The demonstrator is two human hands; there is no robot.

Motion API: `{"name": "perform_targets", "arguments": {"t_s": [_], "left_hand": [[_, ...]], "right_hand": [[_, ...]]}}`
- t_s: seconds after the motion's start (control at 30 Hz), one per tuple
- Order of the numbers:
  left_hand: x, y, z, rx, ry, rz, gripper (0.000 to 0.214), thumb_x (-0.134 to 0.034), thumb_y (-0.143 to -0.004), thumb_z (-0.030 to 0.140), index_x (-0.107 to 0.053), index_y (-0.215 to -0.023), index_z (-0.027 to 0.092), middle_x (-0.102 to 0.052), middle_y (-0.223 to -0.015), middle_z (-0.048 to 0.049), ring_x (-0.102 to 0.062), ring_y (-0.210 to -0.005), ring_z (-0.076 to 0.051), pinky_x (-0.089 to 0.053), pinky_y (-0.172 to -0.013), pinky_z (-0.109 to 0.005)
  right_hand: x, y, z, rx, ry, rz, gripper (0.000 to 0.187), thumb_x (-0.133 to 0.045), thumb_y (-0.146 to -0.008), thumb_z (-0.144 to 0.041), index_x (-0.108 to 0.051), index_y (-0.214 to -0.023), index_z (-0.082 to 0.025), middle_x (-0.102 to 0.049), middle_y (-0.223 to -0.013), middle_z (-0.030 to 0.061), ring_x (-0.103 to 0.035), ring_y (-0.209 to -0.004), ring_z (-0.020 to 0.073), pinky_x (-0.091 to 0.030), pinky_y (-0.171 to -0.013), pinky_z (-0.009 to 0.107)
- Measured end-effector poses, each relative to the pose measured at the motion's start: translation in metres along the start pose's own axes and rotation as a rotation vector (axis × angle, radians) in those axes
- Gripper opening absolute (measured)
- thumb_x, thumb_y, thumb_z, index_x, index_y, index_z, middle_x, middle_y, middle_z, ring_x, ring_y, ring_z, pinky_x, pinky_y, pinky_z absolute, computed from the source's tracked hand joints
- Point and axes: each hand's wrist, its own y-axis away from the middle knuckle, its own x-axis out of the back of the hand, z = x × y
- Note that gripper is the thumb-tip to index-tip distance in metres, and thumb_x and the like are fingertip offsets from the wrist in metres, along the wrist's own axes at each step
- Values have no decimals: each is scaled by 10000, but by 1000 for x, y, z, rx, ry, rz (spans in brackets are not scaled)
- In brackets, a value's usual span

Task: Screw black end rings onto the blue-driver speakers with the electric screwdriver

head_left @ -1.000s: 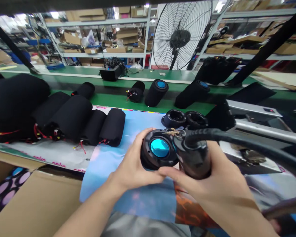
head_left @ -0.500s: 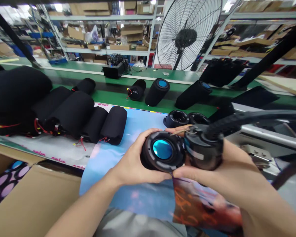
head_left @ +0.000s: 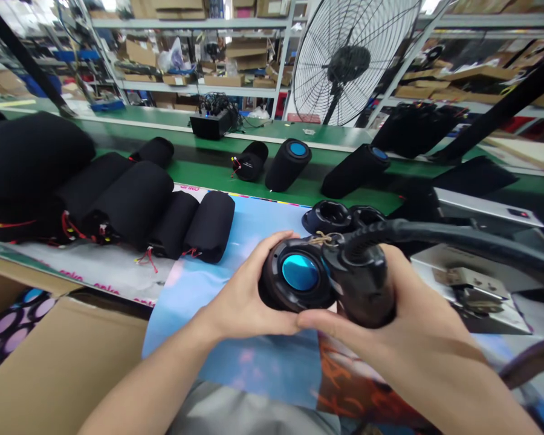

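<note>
Speaker (head_left: 300, 272), black with a blue disc in its upturned end, held over the printed sheet (head_left: 194, 314) at the counter's (head_left: 199, 175) near edge. Left hand (head_left: 242, 296) curled around its left side, thumb along the near side. Right hand (head_left: 412, 320) wrapped about a dark tool (head_left: 365, 287) just at the speaker's right; its thumb tip reaches to the left thumb. Tool's lower end hidden by the hand; it seems to lie against the speaker, but contact cannot be told for certain. Cable (head_left: 471, 234) leaves the tool's top and arcs off to the right. Just beyond the speaker, two black rings (head_left: 326, 216) side by side near the sheet's far edge. To their right, a silver fixture (head_left: 483, 287). Along the counter's near left edge, a row of black cylinders (head_left: 211, 226), several with red wires at their near ends. Toward the far edge, two more speakers (head_left: 288, 168) with blue discs, near each other. Black box (head_left: 208, 125) with tangled leads at the far edge. Open carton (head_left: 68, 356) below the near left corner. Large fan (head_left: 349, 63) past the far edge, loaded shelves (head_left: 204, 84) behind.
</note>
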Motion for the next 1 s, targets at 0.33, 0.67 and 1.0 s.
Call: {"name": "perform_targets", "arguments": {"t_s": [0.33, 0.67, 1.0], "left_hand": [[1, 0, 1, -18, -71, -19, 1031, -1039, -671, 350, -512, -1552, 255, -640, -1580, -156, -605, -1486, -424, -494, -1265, -568], [-1, -4, 3, -80, -16, -30, 1008, -1035, -653, 260, -544, -1533, 252, -659, -1572, -149, -634, -1463, -420, -518, -1244, -562], [-7, 0, -2, -60, 49, 8, 987, -1043, -636, 231, -544, -1486, 288, -657, -1562, -128, -652, -1434, -416, -513, -1242, -584]], "right_hand": [[27, -25, -13, -61, -271, -320, 889, -979, -515, -574, -697, -1330, -356, -695, -728, -16, -660, -594, 235, -600, -522, 342], [36, -39, -16, 53, -118, -329, 597, -910, -606, -513, -747, -1164, -377, -715, -729, -37, -656, -562, 203, -564, -468, 287], [35, -29, -17, 58, 30, -274, 537, -861, -624, -598, -721, -1087, -364, -699, -661, -7, -633, -487, 258, -397, -361, 347]]}}
